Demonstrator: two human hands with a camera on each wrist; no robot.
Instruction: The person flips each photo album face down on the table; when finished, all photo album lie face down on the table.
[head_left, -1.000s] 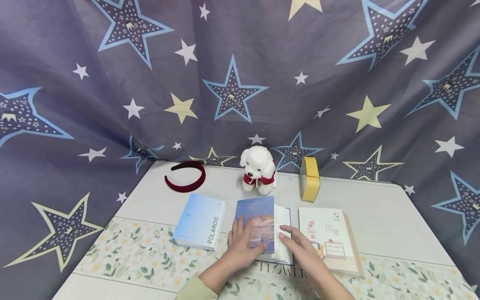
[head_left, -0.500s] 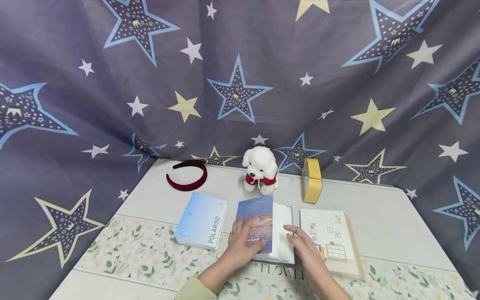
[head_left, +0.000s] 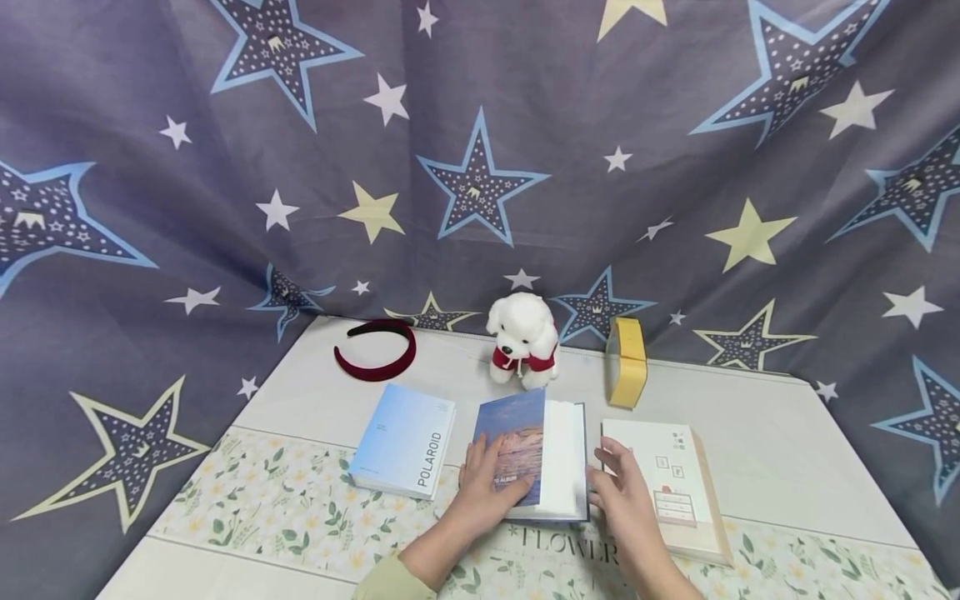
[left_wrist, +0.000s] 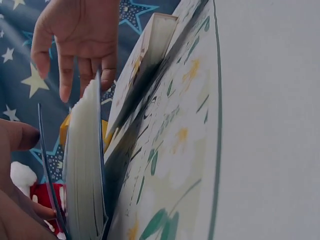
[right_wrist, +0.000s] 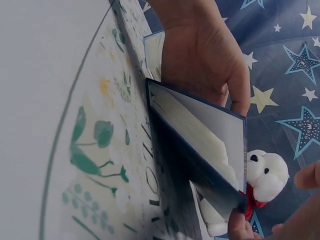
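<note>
The left hand (head_left: 483, 487) has its fingers spread over the tilted-up front cover (head_left: 517, 429) of a photo album (head_left: 553, 467), not clenched, while the right hand (head_left: 625, 492) hangs loose by the album's right edge, gripping nothing as far as I can tell. The album's roughly midway between the surface (head_left: 705, 387)'s side edges, and pressing that cover down hard could probably crease the uneven pages (right_wrist: 200, 132). Also, the right hand's crowding the white book (head_left: 682, 454), so a careless swing might shove it toward the surface's right edge.
</note>
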